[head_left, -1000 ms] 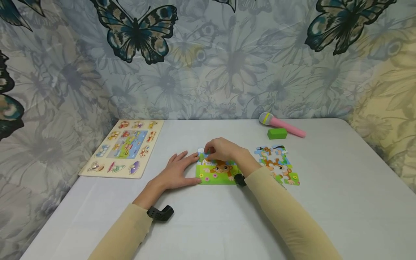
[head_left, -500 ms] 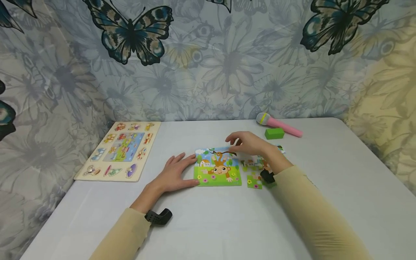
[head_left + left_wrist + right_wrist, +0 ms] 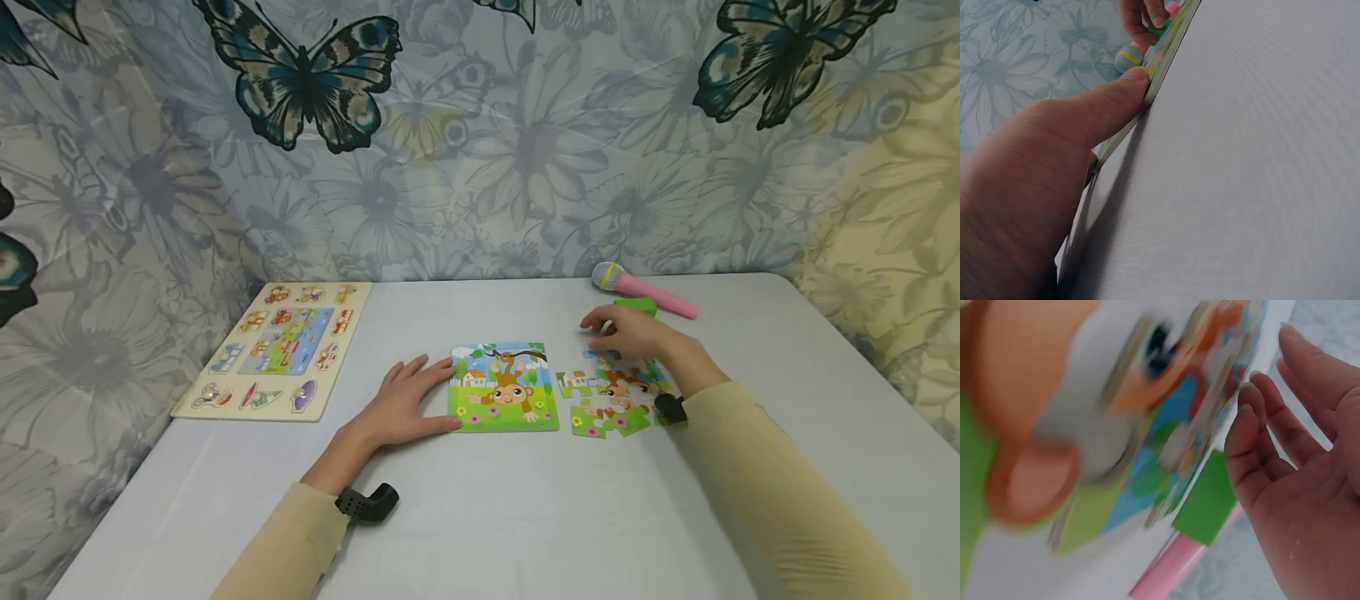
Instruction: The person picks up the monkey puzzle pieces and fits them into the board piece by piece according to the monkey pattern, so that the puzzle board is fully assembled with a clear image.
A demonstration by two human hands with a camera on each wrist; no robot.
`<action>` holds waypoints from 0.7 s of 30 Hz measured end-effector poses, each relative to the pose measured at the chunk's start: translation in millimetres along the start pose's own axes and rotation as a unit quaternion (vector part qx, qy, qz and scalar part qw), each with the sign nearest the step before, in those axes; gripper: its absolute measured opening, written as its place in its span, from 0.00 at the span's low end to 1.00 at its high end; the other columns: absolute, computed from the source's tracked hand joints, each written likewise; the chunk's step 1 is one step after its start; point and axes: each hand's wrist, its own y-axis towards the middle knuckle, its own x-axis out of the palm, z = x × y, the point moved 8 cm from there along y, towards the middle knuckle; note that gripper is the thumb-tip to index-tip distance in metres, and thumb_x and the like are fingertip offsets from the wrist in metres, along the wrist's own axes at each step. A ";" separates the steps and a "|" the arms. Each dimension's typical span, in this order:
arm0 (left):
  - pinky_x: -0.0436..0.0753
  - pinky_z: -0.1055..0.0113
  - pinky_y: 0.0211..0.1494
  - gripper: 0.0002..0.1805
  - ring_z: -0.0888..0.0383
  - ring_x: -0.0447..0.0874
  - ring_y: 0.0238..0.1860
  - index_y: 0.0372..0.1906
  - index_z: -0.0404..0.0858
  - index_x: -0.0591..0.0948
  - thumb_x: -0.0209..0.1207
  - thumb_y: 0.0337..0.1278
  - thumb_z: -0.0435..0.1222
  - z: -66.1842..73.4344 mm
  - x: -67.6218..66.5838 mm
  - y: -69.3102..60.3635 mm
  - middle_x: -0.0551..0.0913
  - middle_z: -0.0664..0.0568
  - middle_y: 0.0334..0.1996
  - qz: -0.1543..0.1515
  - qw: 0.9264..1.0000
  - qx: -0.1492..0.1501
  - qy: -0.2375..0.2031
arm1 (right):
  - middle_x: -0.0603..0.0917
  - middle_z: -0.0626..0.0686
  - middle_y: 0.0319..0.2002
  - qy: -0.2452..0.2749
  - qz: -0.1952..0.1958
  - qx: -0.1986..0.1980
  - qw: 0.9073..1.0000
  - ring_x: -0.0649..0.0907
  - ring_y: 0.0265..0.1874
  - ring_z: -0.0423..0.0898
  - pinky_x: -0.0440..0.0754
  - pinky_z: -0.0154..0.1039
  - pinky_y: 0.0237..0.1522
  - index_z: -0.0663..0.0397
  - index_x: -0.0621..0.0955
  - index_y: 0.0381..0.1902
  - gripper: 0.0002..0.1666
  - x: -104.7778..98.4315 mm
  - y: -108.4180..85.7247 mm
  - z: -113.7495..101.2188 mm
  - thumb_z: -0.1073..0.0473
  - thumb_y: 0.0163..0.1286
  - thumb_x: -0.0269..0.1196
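Head view: the left hand (image 3: 408, 400) is laid at the left edge of a monkey jigsaw board (image 3: 504, 387), fingers extended, the edge touched by thumb and fingertips without being gripped. The right hand (image 3: 633, 333) is held over the far part of some loose jigsaw pieces (image 3: 618, 396), its fingers loosely bent; no piece is seen in its grasp, in the right wrist view either.

The board is set flat on the white table (image 3: 465, 517), just left of the pieces. No seams can be made out in its picture, so it is taken for a printed base, though this cannot be confirmed; on that reading, nothing is fitted and all the pieces are left to be placed.

On the board, a brown monkey is shown hanging upside down from a dark branch above flowers, a house and a white fence. Similar fragments are carried by the pieces, which are partly covered by the right hand.

Beyond, a green block (image 3: 636, 305) is partly hidden, with a pink toy microphone (image 3: 656, 295) behind it.
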 end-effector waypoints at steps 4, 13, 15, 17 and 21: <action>0.41 0.41 0.76 0.47 0.45 0.46 0.79 0.76 0.44 0.68 0.64 0.55 0.62 -0.6 -0.5 1.6 0.61 0.56 0.77 -0.001 1.000 0.001 0.002 | 0.80 0.61 0.50 -0.017 -0.010 0.009 1.000 0.79 0.46 0.54 0.78 0.50 0.48 0.67 0.79 0.58 0.21 -4.2 -4.3 9.5 0.63 0.70 0.67; 0.41 0.41 0.76 0.47 0.46 0.47 0.79 0.76 0.44 0.68 0.64 0.54 0.63 -2.7 0.0 2.4 0.61 0.56 0.77 -0.001 1.000 0.000 -0.001 | 0.82 0.57 0.45 -0.033 -0.032 0.019 0.999 0.79 0.45 0.54 0.78 0.52 0.49 0.64 0.81 0.49 0.14 -5.7 -9.2 12.2 0.62 0.69 0.68; 0.41 0.42 0.76 0.47 0.46 0.47 0.79 0.76 0.44 0.69 0.64 0.54 0.63 -2.6 0.2 1.9 0.61 0.56 0.77 -0.001 1.000 -0.001 -0.002 | 0.82 0.56 0.43 -0.032 -0.032 0.022 0.999 0.79 0.43 0.53 0.78 0.51 0.48 0.63 0.81 0.47 0.13 -4.8 -8.1 14.1 0.62 0.69 0.69; 0.41 0.42 0.76 0.47 0.46 0.47 0.79 0.76 0.44 0.69 0.64 0.54 0.63 -2.2 -0.2 1.3 0.62 0.56 0.77 0.001 1.000 -0.002 -0.004 | 0.82 0.55 0.42 -0.030 -0.031 0.024 0.999 0.79 0.42 0.52 0.77 0.49 0.47 0.63 0.80 0.47 0.13 -3.8 -6.9 15.9 0.63 0.69 0.69; 0.42 0.41 0.76 0.47 0.45 0.48 0.79 0.75 0.43 0.70 0.65 0.53 0.62 -1.2 -0.9 0.3 0.62 0.55 0.77 0.005 1.000 0.001 -0.006 | 0.81 0.55 0.41 -0.023 -0.024 0.020 0.999 0.79 0.41 0.51 0.77 0.49 0.47 0.63 0.79 0.46 0.13 -3.4 -6.7 18.4 0.63 0.68 0.69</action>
